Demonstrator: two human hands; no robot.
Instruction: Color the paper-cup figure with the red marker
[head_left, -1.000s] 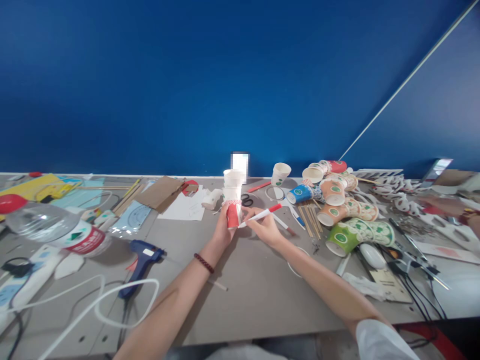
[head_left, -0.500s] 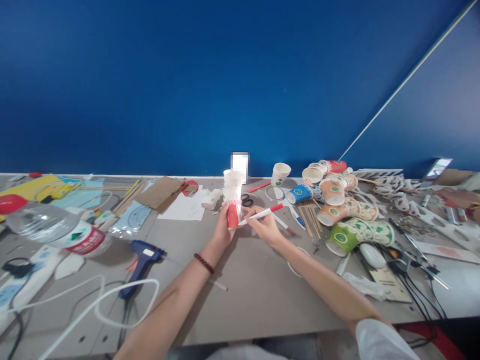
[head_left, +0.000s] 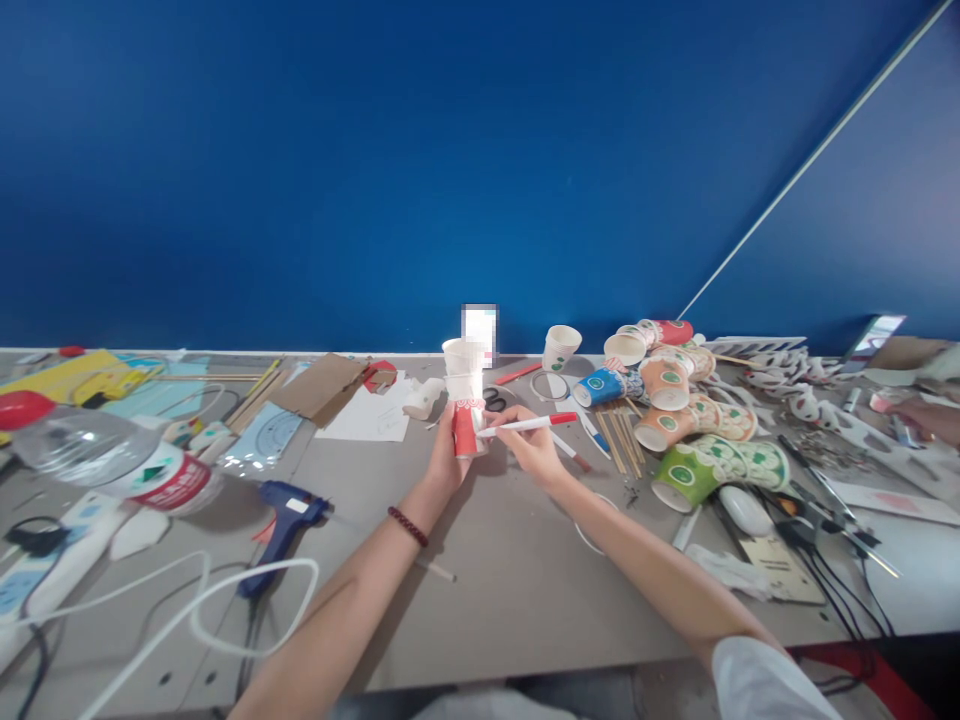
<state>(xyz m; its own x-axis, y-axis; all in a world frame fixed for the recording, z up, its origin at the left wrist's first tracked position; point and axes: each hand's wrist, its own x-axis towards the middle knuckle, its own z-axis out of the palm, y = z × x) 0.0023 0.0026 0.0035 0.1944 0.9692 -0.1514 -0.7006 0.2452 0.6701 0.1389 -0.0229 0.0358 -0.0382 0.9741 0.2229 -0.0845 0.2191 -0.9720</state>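
Red paper cup: one, gripped in the fingers of the left hand, held above the table, white cups stacked at its upper end. Marker: one, red-capped, pinched in the fingers of the right hand, its tip pointed at the red cup's side. Scissors: laid just beyond.

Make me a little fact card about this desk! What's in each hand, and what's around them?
left hand: holds a red paper cup, white paper cups above it
right hand: holds a white-and-red marker
left side: blue glue gun, plastic bottle
right side: green paper cup, lying down
wall: blue
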